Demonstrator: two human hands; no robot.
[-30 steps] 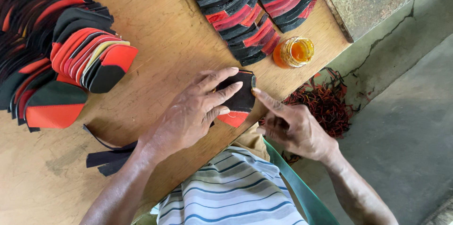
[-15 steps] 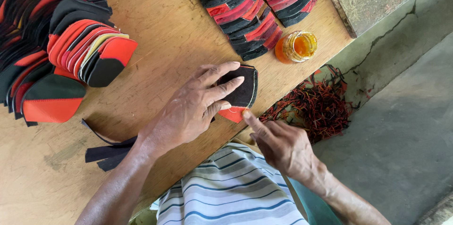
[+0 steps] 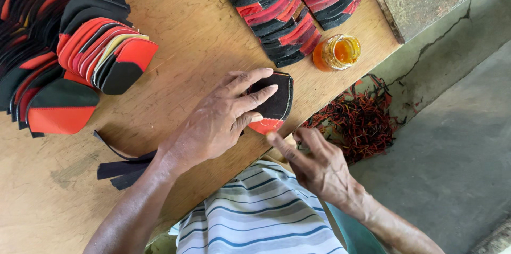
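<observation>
From the head view, the left hand (image 3: 221,121) presses flat, fingers spread, on a black-and-red fabric piece (image 3: 274,102) at the desk (image 3: 197,35) edge, just below the amber jar (image 3: 336,51). The right hand (image 3: 314,166) hovers beside that piece, fingers loosely open and holding nothing (trimmings (image 3: 359,121) lie on the floor); the step looks like smoothing it flat, so the next move probably calls for steady pressure.

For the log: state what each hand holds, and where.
Left hand presses flat on the black-and-red fabric piece on the wooden table. Right hand holds nothing.
</observation>
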